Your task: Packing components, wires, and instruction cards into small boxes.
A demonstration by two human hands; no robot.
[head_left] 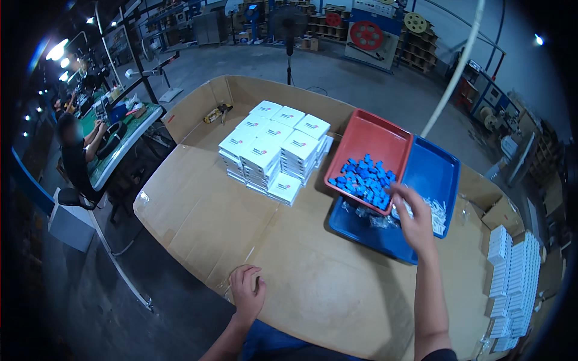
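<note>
My right hand point(414, 218) hangs over the near right rim of a red tray point(378, 137), thumb and fingers apart, with nothing visible between them. Small blue plastic pieces point(364, 180) lie heaped in the near end of that tray. The red tray rests on a blue tray point(435, 165), which holds thin white pieces point(438, 213) and clear plastic bits point(380, 221). By the table's near edge lies my left hand point(247, 292), fingers loosely bent and apart, holding nothing. Stacked white square boxes point(263, 148) stand beyond it, left of the red tray.
Cardboard covers the table point(198, 198), with raised walls at the back and right. A yellow-and-black tool point(218, 113) lies in the far left corner. Rows of white boxes point(512, 283) line the right side. At far left, another person point(81, 147) sits by a green-topped bench point(129, 132).
</note>
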